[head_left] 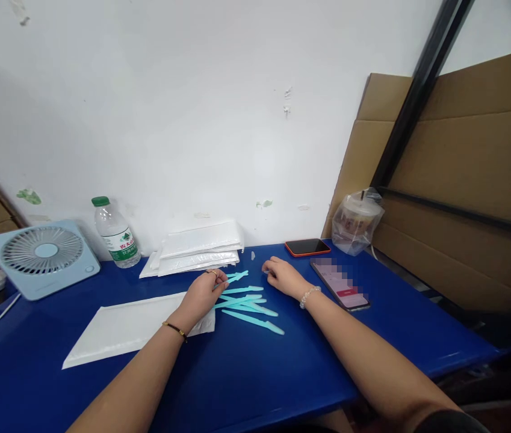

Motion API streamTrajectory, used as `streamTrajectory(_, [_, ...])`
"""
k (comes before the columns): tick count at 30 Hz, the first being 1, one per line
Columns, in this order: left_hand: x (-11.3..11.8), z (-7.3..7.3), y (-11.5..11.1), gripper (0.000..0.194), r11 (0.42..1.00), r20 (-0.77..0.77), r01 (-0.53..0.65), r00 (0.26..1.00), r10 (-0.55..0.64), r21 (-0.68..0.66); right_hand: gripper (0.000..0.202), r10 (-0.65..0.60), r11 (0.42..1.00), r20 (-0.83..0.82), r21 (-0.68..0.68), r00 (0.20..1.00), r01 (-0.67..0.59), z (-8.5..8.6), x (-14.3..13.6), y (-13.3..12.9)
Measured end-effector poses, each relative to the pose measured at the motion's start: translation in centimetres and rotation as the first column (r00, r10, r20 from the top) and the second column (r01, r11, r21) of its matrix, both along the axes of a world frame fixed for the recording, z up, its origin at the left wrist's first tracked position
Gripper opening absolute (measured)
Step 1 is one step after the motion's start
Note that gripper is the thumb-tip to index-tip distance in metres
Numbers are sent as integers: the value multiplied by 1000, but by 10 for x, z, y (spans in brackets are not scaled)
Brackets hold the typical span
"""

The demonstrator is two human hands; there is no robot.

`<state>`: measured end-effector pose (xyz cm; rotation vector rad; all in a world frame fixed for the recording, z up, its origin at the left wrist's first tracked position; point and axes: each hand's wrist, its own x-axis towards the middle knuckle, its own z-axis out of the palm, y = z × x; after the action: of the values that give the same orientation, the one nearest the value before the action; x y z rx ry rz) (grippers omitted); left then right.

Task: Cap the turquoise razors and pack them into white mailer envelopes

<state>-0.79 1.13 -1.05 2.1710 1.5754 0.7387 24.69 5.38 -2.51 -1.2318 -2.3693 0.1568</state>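
My left hand (204, 294) is closed in a pinch at the handle end of a turquoise eyebrow razor (238, 276), above the right end of a white padded mailer (133, 322). Several more turquoise eyebrow razors (255, 323) lie fanned out on the blue table just below and right of its fingers. My right hand (284, 278) rests to the right of them, fingers curled together near the tabletop. Something small and clear may be at its fingertips; I cannot make it out. A small clear piece (253, 256) lies on the table close by.
A stack of white mailers (196, 248) lies against the wall, beside a water bottle (117, 234) and a light-blue fan (43, 258). On the right are an orange-edged phone (307, 247), a second phone (340, 285) and a bagged drink cup (357, 222). Cardboard (476, 138) borders the blue table (255, 385).
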Motion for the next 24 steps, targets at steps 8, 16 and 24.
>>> streamTrajectory(8, [5, 4, -3, 19, 999, -13, 8, 1000, -7, 48, 15, -177, 892, -743, -399, 646, -214, 3, -2, 0])
streamTrajectory(16, [7, 8, -6, 16, 994, -73, 23, 997, -15, 107, 24, -246, 788, -845, -460, 474, -410, 11, -16, -13])
streamTrajectory(24, [9, 9, -6, 15, 991, -83, 53, 996, -43, 122, 21, -215, 799, -848, -438, 485, -412, 11, -19, -15])
